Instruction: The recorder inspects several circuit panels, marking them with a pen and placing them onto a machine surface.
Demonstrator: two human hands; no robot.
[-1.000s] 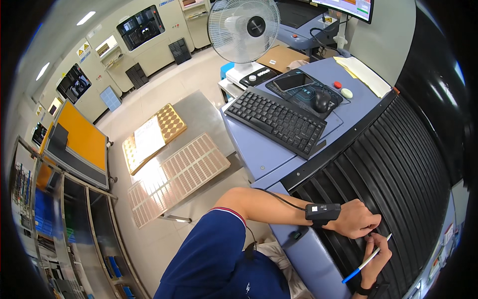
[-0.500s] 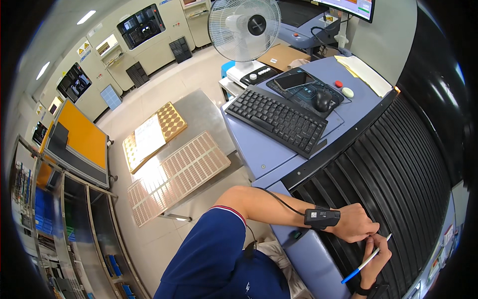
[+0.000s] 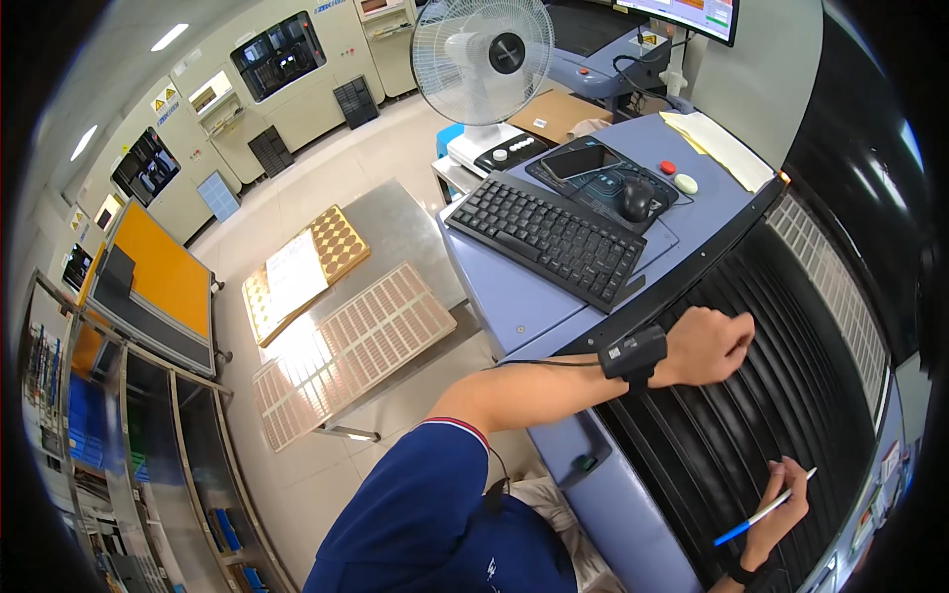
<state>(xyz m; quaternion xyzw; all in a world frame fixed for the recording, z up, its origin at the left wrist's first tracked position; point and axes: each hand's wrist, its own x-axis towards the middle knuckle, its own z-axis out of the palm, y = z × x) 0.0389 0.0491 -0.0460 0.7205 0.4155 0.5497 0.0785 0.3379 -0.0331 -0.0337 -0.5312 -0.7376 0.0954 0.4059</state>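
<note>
My left hand [image 3: 704, 346] is closed in a fist above the ribbed black bellows cover [image 3: 727, 420]. What lies inside its fingers, if anything, is hidden. A small black device [image 3: 633, 354] with a cable is strapped at that wrist. Lower right, my right hand [image 3: 779, 506] is closed around a blue and white pen [image 3: 736, 532], which slants across it over the same cover. Beyond the cover's right part a pale gridded panel [image 3: 840, 296] shows.
A keyboard [image 3: 549, 237], mouse [image 3: 638, 198], phone [image 3: 581, 161] and red button [image 3: 667, 167] are on the blue machine top. A fan [image 3: 482, 59] stands behind. To the left, a metal table [image 3: 400, 222] bears gridded panels [image 3: 356, 351]; shelving [image 3: 148, 445] stands farther left.
My hands have moved apart: the left one away from me, the right one rightward with the pen. The bellows cover has shifted, and the pale gridded panel now shows beyond it.
</note>
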